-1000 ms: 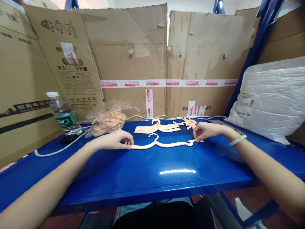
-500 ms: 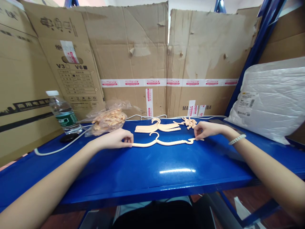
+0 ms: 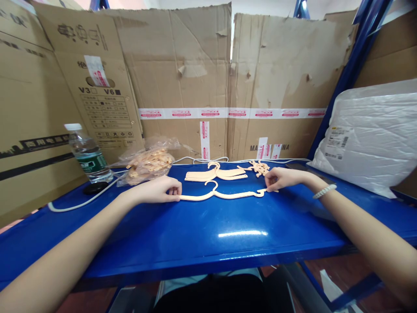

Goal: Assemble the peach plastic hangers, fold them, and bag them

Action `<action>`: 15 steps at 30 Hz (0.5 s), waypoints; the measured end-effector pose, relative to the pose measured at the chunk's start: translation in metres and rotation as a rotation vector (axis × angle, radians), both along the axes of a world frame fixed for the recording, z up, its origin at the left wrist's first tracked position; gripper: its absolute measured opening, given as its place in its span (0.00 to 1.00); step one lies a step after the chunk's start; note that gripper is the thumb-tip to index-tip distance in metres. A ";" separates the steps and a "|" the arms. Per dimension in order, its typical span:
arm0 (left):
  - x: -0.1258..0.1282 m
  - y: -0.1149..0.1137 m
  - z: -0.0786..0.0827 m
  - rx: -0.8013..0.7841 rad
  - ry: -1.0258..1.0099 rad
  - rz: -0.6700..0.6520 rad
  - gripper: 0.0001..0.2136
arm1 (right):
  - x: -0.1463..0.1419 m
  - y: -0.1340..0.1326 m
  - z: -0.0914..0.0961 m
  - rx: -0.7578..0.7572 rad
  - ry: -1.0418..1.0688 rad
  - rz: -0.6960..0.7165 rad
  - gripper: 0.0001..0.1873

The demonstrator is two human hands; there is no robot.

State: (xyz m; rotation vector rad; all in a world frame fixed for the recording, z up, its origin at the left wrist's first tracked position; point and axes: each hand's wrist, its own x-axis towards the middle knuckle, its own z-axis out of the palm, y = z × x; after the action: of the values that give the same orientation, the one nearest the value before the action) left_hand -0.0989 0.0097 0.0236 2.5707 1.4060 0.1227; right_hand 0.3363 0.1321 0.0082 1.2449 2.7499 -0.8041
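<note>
A peach-coloured clothes hanger [image 3: 197, 198] lies on the blue table, its hook pointing away from me. My left hand [image 3: 159, 189] pinches the tip of its left arm. At its right end, my right hand [image 3: 280, 179] pinches a small peach-coloured hook piece [image 3: 261, 191] that meets the tip of the right arm; whether the two are joined I cannot tell. Just behind lies a small stack of folded hangers [image 3: 201, 175]. A loose pile of small hook pieces [image 3: 259, 167] is beyond my right hand.
At the left stand a water bottle [image 3: 89, 158] and a clear plastic bag [image 3: 150, 164] of peach-coloured parts. A white cable [image 3: 74, 208] runs along the left side. Cardboard sheets [image 3: 182, 82] wall off the back; a white wrapped package [image 3: 374, 134] sits at the right.
</note>
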 end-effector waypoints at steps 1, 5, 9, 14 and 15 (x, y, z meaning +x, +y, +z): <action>0.000 0.000 0.000 0.001 0.002 0.001 0.08 | 0.000 0.000 0.000 0.004 -0.001 0.000 0.18; 0.000 -0.001 0.001 -0.010 -0.002 0.002 0.09 | 0.001 0.000 0.000 -0.005 0.000 0.003 0.20; -0.001 0.001 0.000 -0.013 -0.006 -0.003 0.10 | 0.001 0.001 -0.001 -0.022 -0.008 -0.002 0.21; -0.003 0.001 -0.001 -0.007 -0.019 -0.012 0.12 | 0.000 -0.002 0.002 0.010 -0.026 0.005 0.23; -0.002 0.001 -0.001 0.000 -0.021 -0.017 0.12 | 0.000 -0.003 0.004 0.027 -0.030 0.007 0.23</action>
State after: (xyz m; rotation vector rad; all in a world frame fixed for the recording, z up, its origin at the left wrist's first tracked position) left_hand -0.1012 0.0108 0.0230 2.5730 1.3768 0.1465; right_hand 0.3359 0.1286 0.0121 1.2414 2.7490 -0.7434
